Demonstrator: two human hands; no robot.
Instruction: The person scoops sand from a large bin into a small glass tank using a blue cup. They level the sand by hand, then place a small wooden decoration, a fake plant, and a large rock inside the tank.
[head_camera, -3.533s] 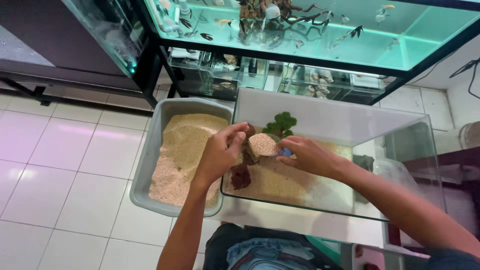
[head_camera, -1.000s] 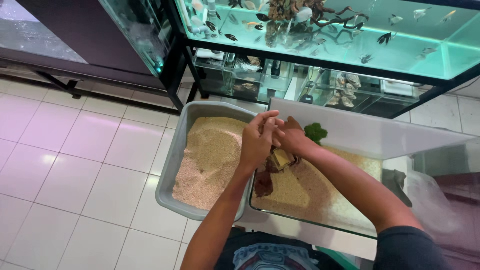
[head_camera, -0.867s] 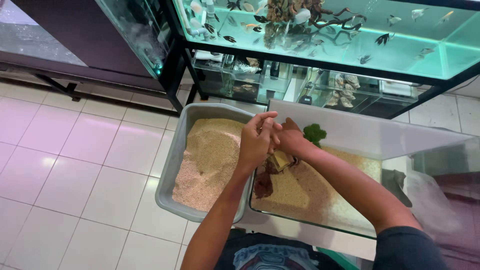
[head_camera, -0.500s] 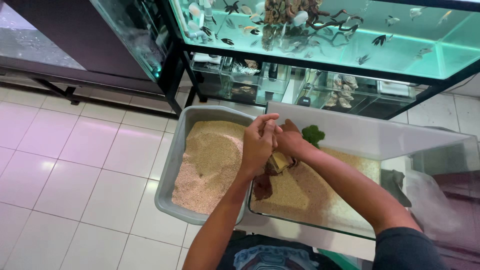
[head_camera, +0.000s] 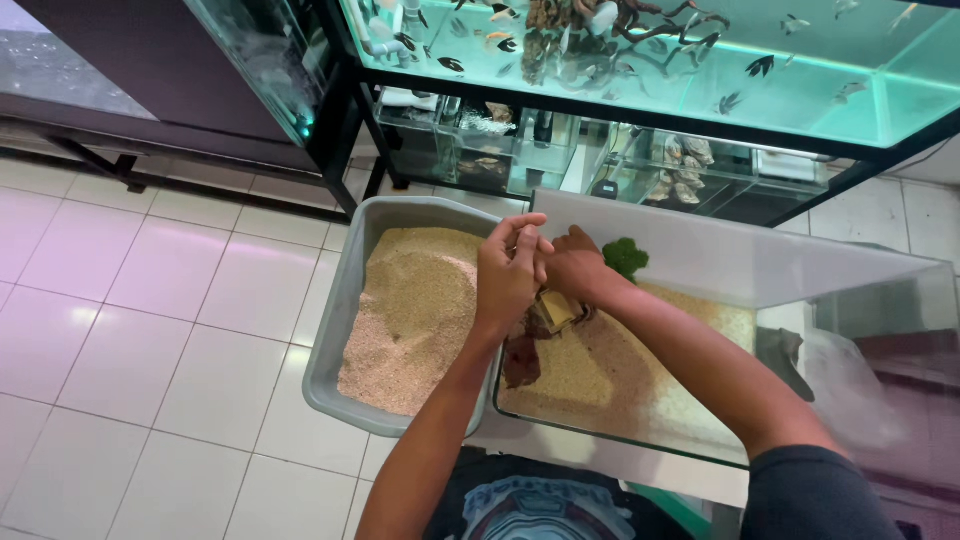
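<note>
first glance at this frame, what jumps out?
The two hands, left hand and right hand, meet over the near-left corner of a small glass tank floored with sand. Left of it sits a grey tub of tan sand. Along the top, a lit turquoise aquarium holds fish.

The tub (head_camera: 345, 330) is grey and holds pale beige sand (head_camera: 415, 310). The glass tank (head_camera: 720, 265) has the same beige sand, a dark green plant (head_camera: 626, 257) and a reddish-brown piece (head_camera: 521, 360). The floor tiles (head_camera: 150, 330) are white with a pinkish tint. The big aquarium (head_camera: 640, 50) glows turquoise.
</note>
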